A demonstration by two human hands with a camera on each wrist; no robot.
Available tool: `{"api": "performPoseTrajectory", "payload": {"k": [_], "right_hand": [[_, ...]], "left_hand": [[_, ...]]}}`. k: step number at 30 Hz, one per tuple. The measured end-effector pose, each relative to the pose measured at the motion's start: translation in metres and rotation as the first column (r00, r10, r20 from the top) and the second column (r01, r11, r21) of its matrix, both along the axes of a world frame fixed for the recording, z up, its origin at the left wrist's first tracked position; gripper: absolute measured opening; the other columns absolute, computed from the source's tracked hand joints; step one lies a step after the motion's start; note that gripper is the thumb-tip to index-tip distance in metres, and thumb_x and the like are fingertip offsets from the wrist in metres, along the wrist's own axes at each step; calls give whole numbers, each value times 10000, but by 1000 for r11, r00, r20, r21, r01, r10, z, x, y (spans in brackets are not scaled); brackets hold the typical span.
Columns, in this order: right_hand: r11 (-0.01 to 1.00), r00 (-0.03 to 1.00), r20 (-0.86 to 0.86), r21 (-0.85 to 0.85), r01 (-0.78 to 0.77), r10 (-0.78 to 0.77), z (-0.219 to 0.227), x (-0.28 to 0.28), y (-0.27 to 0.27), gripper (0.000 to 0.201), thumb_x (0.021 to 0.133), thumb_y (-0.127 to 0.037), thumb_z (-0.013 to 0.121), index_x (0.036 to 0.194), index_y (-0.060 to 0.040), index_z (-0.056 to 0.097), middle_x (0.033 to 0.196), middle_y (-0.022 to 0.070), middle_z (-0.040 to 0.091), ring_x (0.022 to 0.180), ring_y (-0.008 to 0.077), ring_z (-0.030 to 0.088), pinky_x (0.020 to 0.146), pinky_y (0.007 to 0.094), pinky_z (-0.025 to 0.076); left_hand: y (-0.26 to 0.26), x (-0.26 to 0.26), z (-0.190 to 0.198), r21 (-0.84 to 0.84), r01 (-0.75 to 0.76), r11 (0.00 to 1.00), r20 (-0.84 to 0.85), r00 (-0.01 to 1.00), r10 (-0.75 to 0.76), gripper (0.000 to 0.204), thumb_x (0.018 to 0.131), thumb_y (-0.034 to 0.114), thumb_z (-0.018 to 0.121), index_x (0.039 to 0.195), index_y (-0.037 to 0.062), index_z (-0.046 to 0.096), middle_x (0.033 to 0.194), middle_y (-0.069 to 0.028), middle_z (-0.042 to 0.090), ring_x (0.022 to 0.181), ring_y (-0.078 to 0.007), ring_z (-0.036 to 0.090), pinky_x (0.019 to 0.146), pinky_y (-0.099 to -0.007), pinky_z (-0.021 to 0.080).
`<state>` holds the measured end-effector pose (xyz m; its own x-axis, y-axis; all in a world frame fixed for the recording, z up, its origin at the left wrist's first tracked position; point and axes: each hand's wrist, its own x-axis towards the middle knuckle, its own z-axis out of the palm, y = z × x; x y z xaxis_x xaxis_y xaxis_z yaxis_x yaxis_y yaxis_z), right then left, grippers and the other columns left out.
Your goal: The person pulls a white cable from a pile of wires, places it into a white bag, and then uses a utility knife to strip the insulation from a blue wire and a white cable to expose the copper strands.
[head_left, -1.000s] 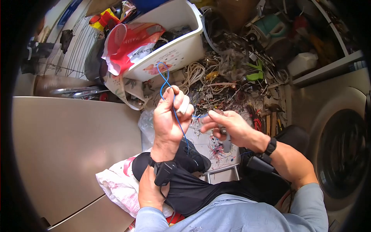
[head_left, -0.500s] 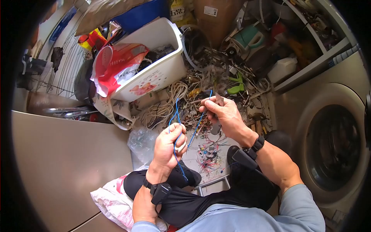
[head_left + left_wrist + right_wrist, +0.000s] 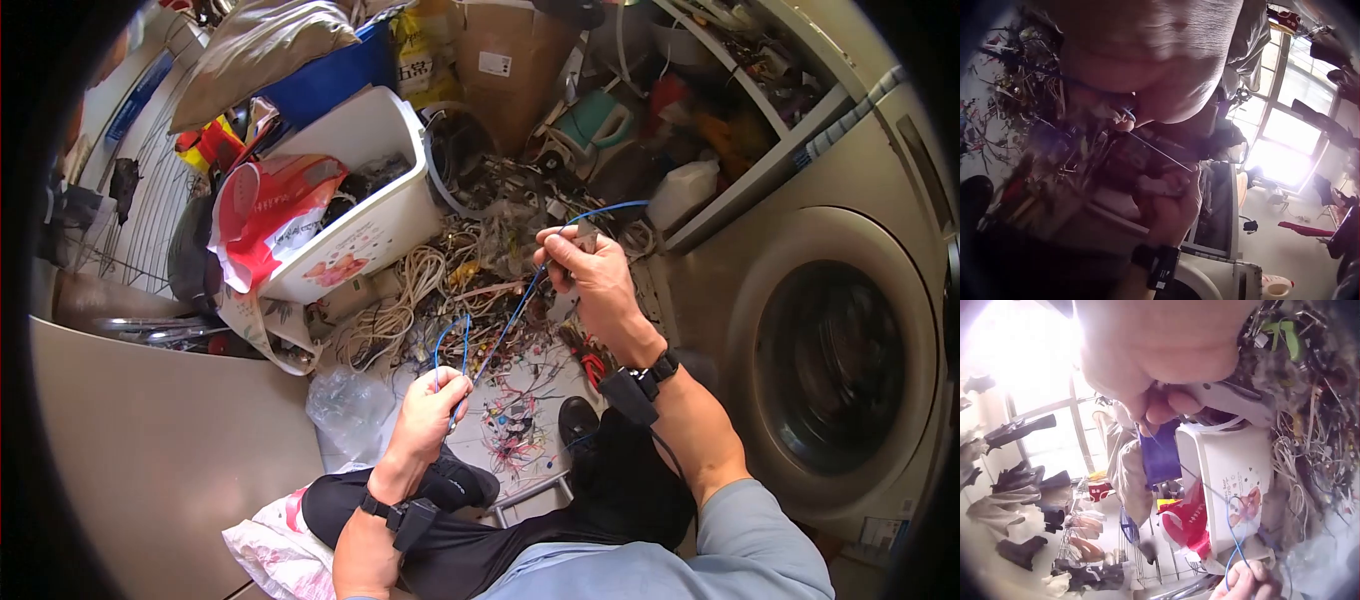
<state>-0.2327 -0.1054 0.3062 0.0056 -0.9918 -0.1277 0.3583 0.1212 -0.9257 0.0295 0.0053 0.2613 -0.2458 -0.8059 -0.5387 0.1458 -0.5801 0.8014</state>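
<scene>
A blue wire (image 3: 610,207) runs straight between the two hands. My left hand (image 3: 425,415) grips it low in front of the knees, and a loop of the wire stands up above the fingers. Higher and to the right, my right hand (image 3: 592,285) pinches the wire between thumb and fingers, and a loose tail arcs off to the right past it. That hand also holds a knife with a grey handle (image 3: 1235,403); in the head view its short blade shows beside the thumb, close to the wire.
Scrap wires and small parts (image 3: 515,420) litter the floor, with coiled white cable (image 3: 415,285) further back. A white bin (image 3: 370,235) holding a red bag stands at the left rear. A washing machine (image 3: 830,340) is on the right, a metal panel (image 3: 170,450) on the left.
My hands have drawn apart: the right has risen with the knife, the left has come down. The wire between them is now straight, and its tail sticks out to the right of the right hand.
</scene>
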Motion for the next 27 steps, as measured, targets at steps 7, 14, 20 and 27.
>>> {"api": "performPoseTrajectory", "payload": {"k": [7,14,20,27], "right_hand": [[968,976,23,124,-216,215,-6,13,12,161,944,-176,750,996,-26,725,815,47,712,625,75,565,565,243,415],[882,880,-120,179,-436,459,3,41,32,186,922,-213,764,916,-32,725,780,23,706,635,60,548,579,239,435],[838,784,-298,156,-523,545,4,56,46,151,919,-165,760,888,-18,744,776,9,708,698,46,587,612,230,461],[788,686,-413,158,-595,600,6,64,61,131,889,-129,761,837,-20,712,747,3,681,691,53,568,620,252,456]], "left_hand": [[-6,-6,22,-106,-100,989,-27,995,98,119,1011,158,643,966,49,650,815,-5,650,590,-36,494,501,-194,359],[-11,-12,25,-147,-186,971,-61,982,179,127,1038,185,623,1024,62,652,867,-20,689,637,-38,564,510,-184,420],[-12,-13,27,-221,-226,949,-78,974,214,141,1035,163,621,1055,32,670,928,-35,697,748,-77,624,556,-219,487],[-8,-11,26,-234,-243,942,-143,966,213,157,1024,159,634,1072,17,682,922,-37,708,691,-101,645,571,-222,491]]}}
